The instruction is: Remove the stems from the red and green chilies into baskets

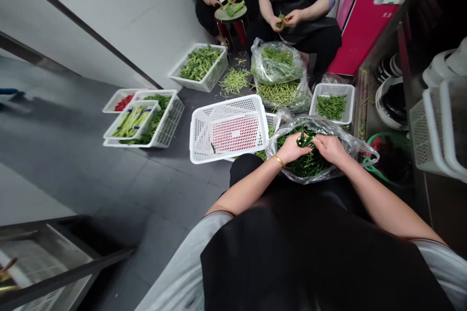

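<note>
In the head view, a clear plastic bag [323,173] of dark green chili peppers [304,165] lies open before my lap. My left hand [294,148], with a gold bracelet at the wrist, closes around several green chili peppers above the bag. Touching the same bunch from the other side is my right hand [330,149], its fingertips pinched at the pepper ends. Whether it has a single pepper of its own is too small to tell. Left of the bag sits a white perforated basket [195,129] with one small dark green piece inside.
Two people sit opposite, their hands [286,20] on greens. Around the floor stand a white basket of leafy stalks [215,73], stacked baskets [171,121] at left, a bagged pile of greens [279,75] and a small basket [350,102]. A metal shelf [419,175] borders the right.
</note>
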A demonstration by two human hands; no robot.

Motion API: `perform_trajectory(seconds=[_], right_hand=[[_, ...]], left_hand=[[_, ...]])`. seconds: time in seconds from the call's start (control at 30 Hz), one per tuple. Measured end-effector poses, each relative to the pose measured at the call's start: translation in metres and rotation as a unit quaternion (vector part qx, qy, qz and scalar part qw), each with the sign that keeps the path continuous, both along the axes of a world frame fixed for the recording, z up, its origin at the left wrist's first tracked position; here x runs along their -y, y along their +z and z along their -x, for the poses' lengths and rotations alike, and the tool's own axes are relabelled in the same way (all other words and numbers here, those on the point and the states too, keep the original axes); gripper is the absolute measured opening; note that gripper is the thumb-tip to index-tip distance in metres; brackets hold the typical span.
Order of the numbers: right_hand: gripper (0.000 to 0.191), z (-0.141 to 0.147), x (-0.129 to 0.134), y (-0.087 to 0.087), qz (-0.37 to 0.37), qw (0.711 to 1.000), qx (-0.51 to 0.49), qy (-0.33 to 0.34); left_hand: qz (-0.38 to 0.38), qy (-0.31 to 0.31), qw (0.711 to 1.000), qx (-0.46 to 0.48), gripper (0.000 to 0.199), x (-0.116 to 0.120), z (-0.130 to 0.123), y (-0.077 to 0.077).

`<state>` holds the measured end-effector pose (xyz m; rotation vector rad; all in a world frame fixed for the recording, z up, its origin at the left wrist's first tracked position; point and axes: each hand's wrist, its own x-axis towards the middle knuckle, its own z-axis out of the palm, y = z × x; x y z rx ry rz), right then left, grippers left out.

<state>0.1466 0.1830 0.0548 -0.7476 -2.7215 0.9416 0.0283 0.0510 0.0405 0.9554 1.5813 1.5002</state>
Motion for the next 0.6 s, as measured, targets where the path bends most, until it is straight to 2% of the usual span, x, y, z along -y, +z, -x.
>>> perform_trajectory(seconds=[0.07,0.1,0.13,0.2,0.27,0.33,0.4,0.43,0.5,0.57,0.6], right_hand=[[0.047,0.001,-0.002,0.014,-0.118,0.992,0.030,-0.018],[0.046,0.001,-0.004,0.021,-0.135,0.990,0.038,-0.029],[0.047,-0.001,-0.005,0.026,-0.121,0.991,0.040,-0.032],[0.052,-0.005,-0.004,0.032,-0.007,1.000,0.014,-0.017],[0.057,-0.009,0.003,0.030,0.182,0.982,-0.052,-0.016],[0.059,-0.011,0.014,0.023,0.352,0.926,-0.129,-0.052],[0.061,-0.013,0.025,0.015,0.445,0.873,-0.180,-0.089],[0.062,-0.014,0.030,0.013,0.464,0.861,-0.188,-0.094],[0.060,-0.020,0.036,0.016,0.455,0.868,-0.181,-0.079],[0.055,-0.030,0.038,0.023,0.370,0.914,-0.162,-0.035],[0.053,-0.034,0.036,0.024,0.289,0.944,-0.157,0.004]], left_hand=[[-0.004,0.006,0.999,-0.034,0.029,-0.010,0.005,0.006],[-0.007,0.010,0.999,-0.052,0.029,-0.013,0.007,0.009],[-0.011,0.011,0.998,-0.067,0.030,-0.015,0.008,0.012],[-0.027,-0.002,0.997,-0.066,0.032,-0.015,0.005,0.016],[-0.050,-0.029,0.998,-0.022,0.034,-0.011,0.001,0.018],[-0.070,-0.047,0.996,0.022,0.037,-0.007,-0.002,0.018],[-0.072,-0.053,0.996,0.029,0.038,-0.004,-0.001,0.018],[-0.066,-0.054,0.996,0.026,0.039,-0.002,0.000,0.020],[-0.045,-0.046,0.998,0.025,0.040,0.003,0.001,0.025],[-0.020,-0.026,0.999,0.036,0.041,0.011,-0.003,0.031],[-0.006,-0.017,0.999,0.041,0.042,0.014,-0.007,0.032]])
